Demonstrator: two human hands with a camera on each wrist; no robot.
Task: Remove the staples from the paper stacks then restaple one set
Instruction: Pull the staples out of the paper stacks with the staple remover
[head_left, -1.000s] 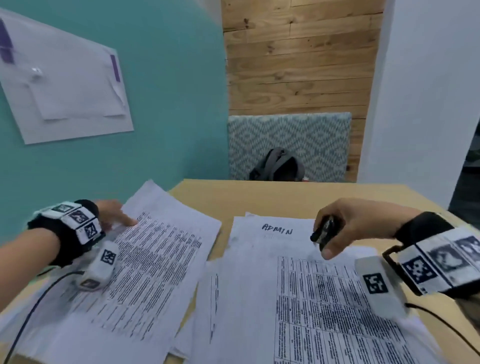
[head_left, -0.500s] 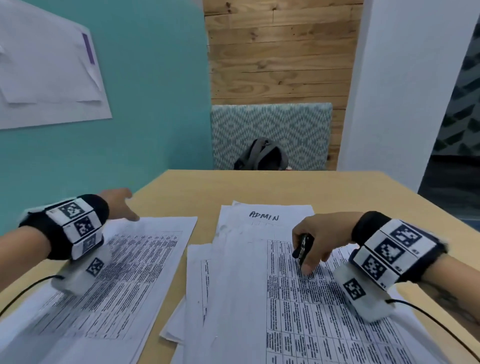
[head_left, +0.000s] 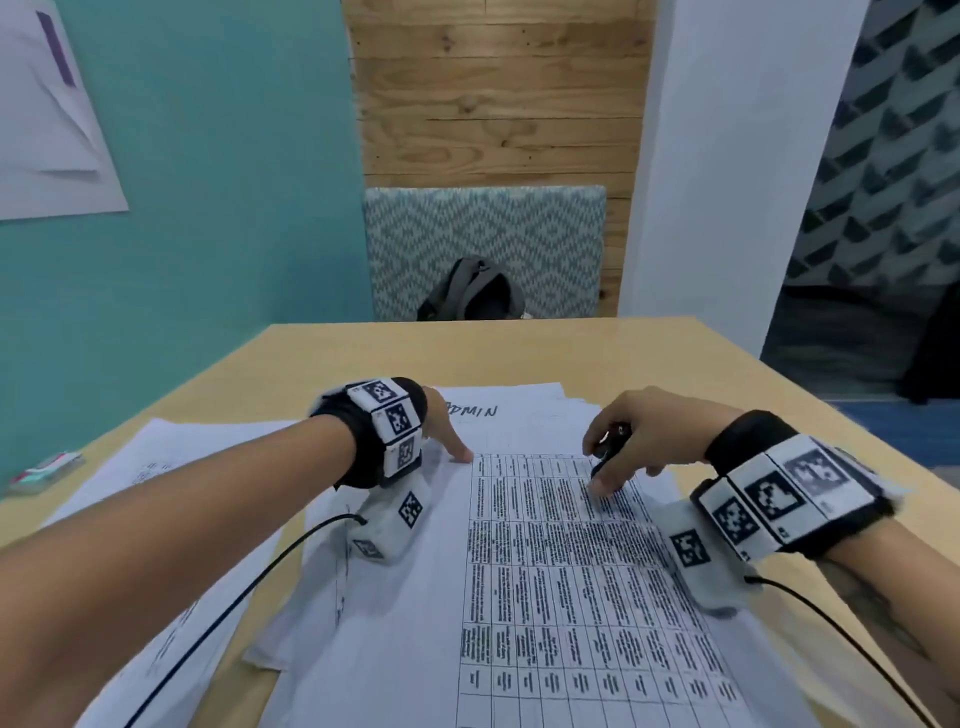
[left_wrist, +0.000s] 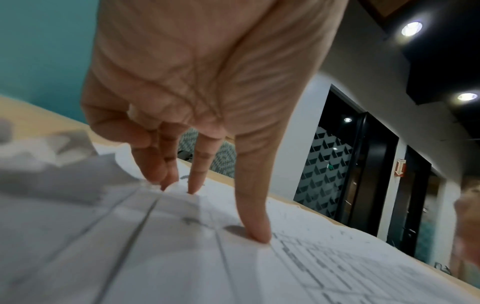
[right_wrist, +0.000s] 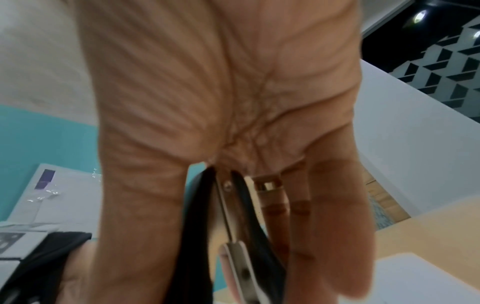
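A stack of printed paper (head_left: 545, 597) with a table and the handwritten word ADMIN lies in the middle of the wooden table (head_left: 519, 353). My left hand (head_left: 447, 431) presses its straight fingertips (left_wrist: 257, 236) on the sheet's top left part. My right hand (head_left: 623, 441) grips a black staple remover (head_left: 613, 436) with metal jaws (right_wrist: 233, 236), and its fingertips touch the sheet's upper right area. A second paper stack (head_left: 171, 509) lies to the left, partly under my left forearm.
A small pink and teal box (head_left: 44, 470) sits at the table's left edge by the teal wall. A patterned chair (head_left: 483, 244) with a grey backpack (head_left: 470, 293) stands beyond the far edge. Cables run from both wrists across the papers.
My left hand has left the left stack and moved right onto the ADMIN stack. My right hand with the staple remover has come down onto the same sheet.
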